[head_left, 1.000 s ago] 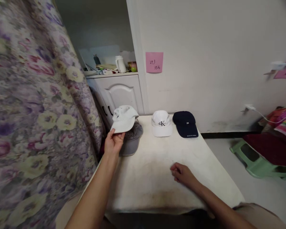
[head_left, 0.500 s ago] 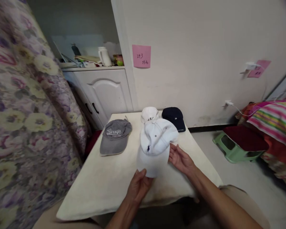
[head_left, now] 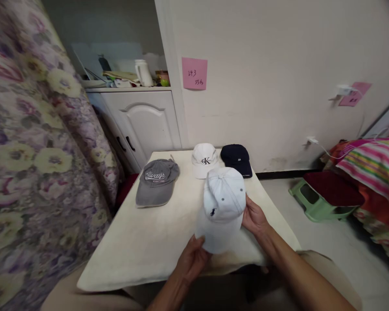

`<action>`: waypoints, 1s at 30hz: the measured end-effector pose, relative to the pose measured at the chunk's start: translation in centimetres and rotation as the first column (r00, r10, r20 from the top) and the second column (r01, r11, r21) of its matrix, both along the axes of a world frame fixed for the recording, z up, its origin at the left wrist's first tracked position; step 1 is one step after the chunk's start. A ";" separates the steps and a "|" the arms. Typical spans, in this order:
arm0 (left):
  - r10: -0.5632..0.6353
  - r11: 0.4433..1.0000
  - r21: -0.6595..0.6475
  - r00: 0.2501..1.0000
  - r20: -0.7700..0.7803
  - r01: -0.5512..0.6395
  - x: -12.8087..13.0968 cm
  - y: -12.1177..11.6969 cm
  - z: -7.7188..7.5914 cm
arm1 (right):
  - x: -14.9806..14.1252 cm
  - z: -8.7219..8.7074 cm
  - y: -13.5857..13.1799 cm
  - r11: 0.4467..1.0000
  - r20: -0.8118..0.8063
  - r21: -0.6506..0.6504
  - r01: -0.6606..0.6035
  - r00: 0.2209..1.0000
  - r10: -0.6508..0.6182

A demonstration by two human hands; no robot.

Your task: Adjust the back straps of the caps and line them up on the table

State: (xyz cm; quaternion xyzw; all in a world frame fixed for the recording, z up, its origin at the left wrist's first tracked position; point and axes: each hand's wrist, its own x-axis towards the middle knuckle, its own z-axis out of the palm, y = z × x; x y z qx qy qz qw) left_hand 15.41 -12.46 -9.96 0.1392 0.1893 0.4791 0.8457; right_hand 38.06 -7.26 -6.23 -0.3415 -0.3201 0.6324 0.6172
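A pale, nearly white baseball cap [head_left: 225, 196] with a small dark logo is held over the near right part of the table, its brim toward me. My left hand [head_left: 194, 257] pinches the brim's front left edge, thumb on top. At the cap's right side my right hand [head_left: 254, 216] grips the edge, its fingers partly hidden behind the cap. A grey cap [head_left: 157, 183] with white lettering lies on the left of the table. Along the far edge sit a white cap [head_left: 205, 162] with black letters and a navy cap [head_left: 236, 160].
The table [head_left: 132, 255] has a cream cover and stands against the wall. A flowered curtain [head_left: 45, 172] hangs at the left, before a white cabinet [head_left: 145, 121]. On the right floor stands a green stool [head_left: 307, 201] beside a striped cloth [head_left: 372, 160].
The held cap has moved right and toward me and sits more upright, uncovering the white cap behind. My right hand has closed on its side; my left hand keeps the brim.
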 end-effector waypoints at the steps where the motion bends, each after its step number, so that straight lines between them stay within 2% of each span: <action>1: 0.005 1.000 -0.022 1.000 0.017 -0.004 -0.2 0.3 -0.1 | -0.1 0.0 0.0 1.000 -0.004 0.002 -0.019 1.000 0.019; 5: -0.005 0.997 -0.074 0.999 0.052 0.009 -1.0 1.7 0.2 | -0.5 0.4 -0.3 0.993 0.013 -0.024 -0.113 0.993 0.113; 9: 0.024 0.999 -0.040 0.999 0.032 -0.022 -1.7 2.5 1.3 | -0.5 0.8 -0.7 0.986 0.082 -0.074 -0.146 0.985 0.152; 13: 0.079 0.997 -0.020 0.997 -0.020 -0.080 -2.2 3.1 2.1 | -0.1 0.8 -1.1 0.988 0.116 -0.105 -0.116 0.985 0.128; 20: 0.078 0.997 0.006 0.982 -0.172 -0.078 -2.4 4.1 3.6 | 0.1 1.1 -1.4 0.992 0.085 -0.092 -0.088 0.992 0.096; 25: 0.100 0.992 0.091 0.975 -0.197 -0.083 -1.9 4.6 6.2 | 0.6 2.1 -1.3 0.998 -0.020 0.001 -0.055 0.998 0.055; 30: 0.117 0.942 0.334 0.964 -0.237 -0.032 -1.9 6.3 10.2 | 2.5 3.1 -1.2 0.988 -0.084 0.156 0.015 0.996 -0.002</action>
